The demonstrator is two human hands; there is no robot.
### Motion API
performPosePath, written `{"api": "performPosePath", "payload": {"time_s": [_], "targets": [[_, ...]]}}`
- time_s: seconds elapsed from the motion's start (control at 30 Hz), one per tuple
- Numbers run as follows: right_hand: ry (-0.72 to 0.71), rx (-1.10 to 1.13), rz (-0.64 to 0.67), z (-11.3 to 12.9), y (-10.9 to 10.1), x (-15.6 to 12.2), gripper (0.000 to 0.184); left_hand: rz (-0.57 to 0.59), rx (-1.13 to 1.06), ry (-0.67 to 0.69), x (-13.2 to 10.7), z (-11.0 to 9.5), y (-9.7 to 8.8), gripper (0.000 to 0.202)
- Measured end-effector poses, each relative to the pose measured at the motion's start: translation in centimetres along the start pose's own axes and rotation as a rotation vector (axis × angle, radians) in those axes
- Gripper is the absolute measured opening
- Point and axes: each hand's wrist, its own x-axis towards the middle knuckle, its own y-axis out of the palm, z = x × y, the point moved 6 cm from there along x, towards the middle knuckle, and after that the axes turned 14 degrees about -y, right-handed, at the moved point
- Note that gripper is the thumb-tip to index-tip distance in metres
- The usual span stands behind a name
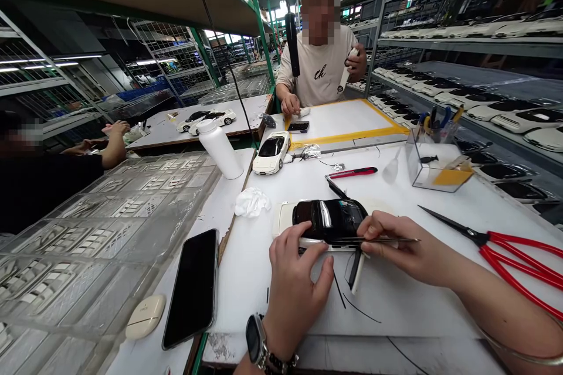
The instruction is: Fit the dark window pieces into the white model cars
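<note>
A white model car (284,217) with a black roof and windows lies crosswise on the white worktable, one door swung out (355,272) toward me. My left hand (297,269) holds the car's near left side, its fingertips on the roof edge and lower body, thumb apart. Pinched in my right hand (393,246) is a pair of thin metal tweezers (407,240), pointing left along the window edge. Exactly what the tips touch is too small to make out. Thin black strips (339,290) lie below the car.
Red-handled scissors (488,238), a red cutter knife (354,173), a clear tool box (440,170), crumpled tissue (252,202), a white bottle (220,149) and a phone (192,287) surround the work. Another white car (271,152) stands behind. A co-worker (323,58) sits opposite; racks of cars line the right.
</note>
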Motion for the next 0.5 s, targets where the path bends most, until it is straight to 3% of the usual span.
{"api": "performPosePath", "payload": {"time_s": [0.23, 0.33, 0.4, 0.5], "targets": [[-0.032, -0.049, -0.019, 0.5, -0.9, -0.1, 0.015, 0.007, -0.002, -0.007, 0.0, 0.0, 0.0, 0.016], [-0.115, -0.055, -0.096, 2.2, -2.0, -0.6, 0.006, 0.014, -0.001, -0.008, 0.1, 0.1, 0.1, 0.016], [-0.277, -0.074, -0.337, 4.4, -4.1, -1.3, 0.008, 0.015, -0.002, -0.004, 0.1, 0.1, 0.1, 0.016], [-0.402, -0.247, -0.934, 6.8, -8.8, -4.0, 0.020, 0.012, 0.002, 0.007, 0.1, 0.1, 0.2, 0.017]]}}
